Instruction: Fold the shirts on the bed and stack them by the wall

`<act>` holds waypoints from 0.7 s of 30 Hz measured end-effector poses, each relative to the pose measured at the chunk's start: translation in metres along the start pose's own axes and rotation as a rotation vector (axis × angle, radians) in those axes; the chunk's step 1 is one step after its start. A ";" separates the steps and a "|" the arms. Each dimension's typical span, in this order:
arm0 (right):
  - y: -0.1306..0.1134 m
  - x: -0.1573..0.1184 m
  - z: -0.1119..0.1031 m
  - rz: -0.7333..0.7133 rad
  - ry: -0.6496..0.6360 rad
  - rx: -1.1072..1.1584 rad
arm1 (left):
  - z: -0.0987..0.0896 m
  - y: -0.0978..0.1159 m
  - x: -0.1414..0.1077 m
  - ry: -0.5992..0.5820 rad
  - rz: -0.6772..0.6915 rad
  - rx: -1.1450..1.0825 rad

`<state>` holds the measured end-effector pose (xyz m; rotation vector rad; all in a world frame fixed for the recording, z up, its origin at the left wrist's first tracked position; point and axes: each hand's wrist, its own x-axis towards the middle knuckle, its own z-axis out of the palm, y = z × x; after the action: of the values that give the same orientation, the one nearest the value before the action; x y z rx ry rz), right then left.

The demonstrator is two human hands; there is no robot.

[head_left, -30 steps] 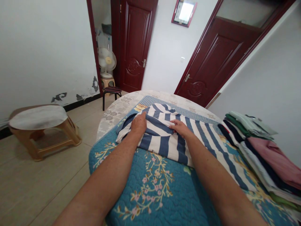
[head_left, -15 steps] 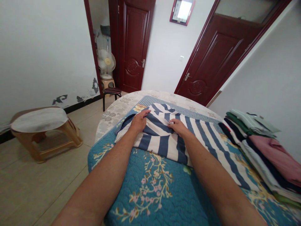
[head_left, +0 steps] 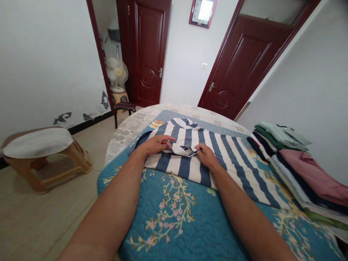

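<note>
A blue-and-white striped cloth garment (head_left: 228, 152) lies spread across the middle of the table, running from left of centre towards the near right. Near its left part, a raised, bunched fold of the fabric sits between the two hands. The right hand (head_left: 206, 155) pinches the fold's edge between thumb and fingers; the left hand (head_left: 158, 144) touches the fold's other end with its fingers partly stretched out, and whether it grips the cloth cannot be told.

Beneath the garment is a teal quilted mat with a floral pattern (head_left: 212, 214), laid over a pale patterned tablecloth (head_left: 122, 136). To the right stands a stack of folded clothes (head_left: 304, 163), with pink, navy, green and white pieces. On the floor at left is a tan plastic stool with a whitish top (head_left: 40, 143). Farther off are a small dark stool (head_left: 125, 105), a white fan (head_left: 117, 71) and two dark red doors (head_left: 148, 47).
</note>
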<state>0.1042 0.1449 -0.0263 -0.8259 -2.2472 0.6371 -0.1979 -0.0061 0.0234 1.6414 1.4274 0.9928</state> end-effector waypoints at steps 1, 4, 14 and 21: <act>0.000 -0.003 0.001 -0.001 0.004 -0.002 | -0.001 0.001 -0.002 -0.045 -0.011 -0.019; -0.002 -0.008 0.001 0.009 0.021 -0.009 | -0.004 0.004 -0.006 -0.012 0.006 -0.070; -0.033 -0.013 -0.002 -0.331 0.201 -0.200 | 0.001 -0.001 0.000 -0.044 -0.070 -0.125; -0.101 -0.036 0.021 -0.558 -0.134 -0.224 | 0.000 0.006 -0.003 0.293 -0.147 0.431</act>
<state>0.0717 0.0461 0.0081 -0.2270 -2.5443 0.1828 -0.1959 -0.0092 0.0285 1.7019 2.0420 0.9109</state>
